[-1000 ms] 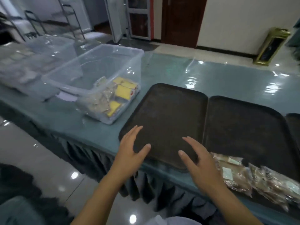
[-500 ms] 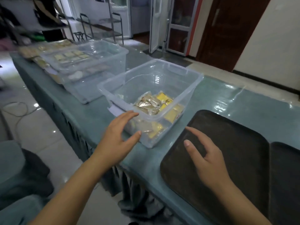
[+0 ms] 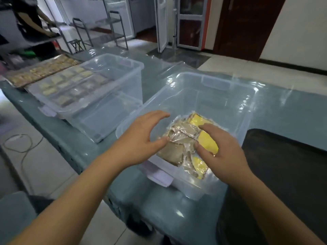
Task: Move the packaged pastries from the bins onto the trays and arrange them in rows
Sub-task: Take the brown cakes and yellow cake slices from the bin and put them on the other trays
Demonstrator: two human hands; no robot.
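Note:
A clear plastic bin (image 3: pixel 228 96) stands on the table in front of me with several packaged pastries (image 3: pixel 184 133) heaped in its near corner, some brown, some yellow. Both my hands reach into it. My left hand (image 3: pixel 141 138) hovers over the bin's near-left rim, fingers spread and slightly curved, thumb tip at the edge of a brown packet. My right hand (image 3: pixel 224 152) lies over the yellow packets (image 3: pixel 207 140), fingers bent down onto them; a grip is not visible. A dark brown tray (image 3: pixel 283 174) lies to the right of the bin.
To the left stands a second clear bin (image 3: pixel 113 96) with a lid of pastries leaning across it, and a tray of pastries (image 3: pixel 42 71) beyond. Metal racks and a person stand far left. The table's near edge runs diagonally beneath my forearms.
My view has swung left from the trays to the bin. Both hands have moved forward from the tray's edge and into the bin, onto the pastry packets.

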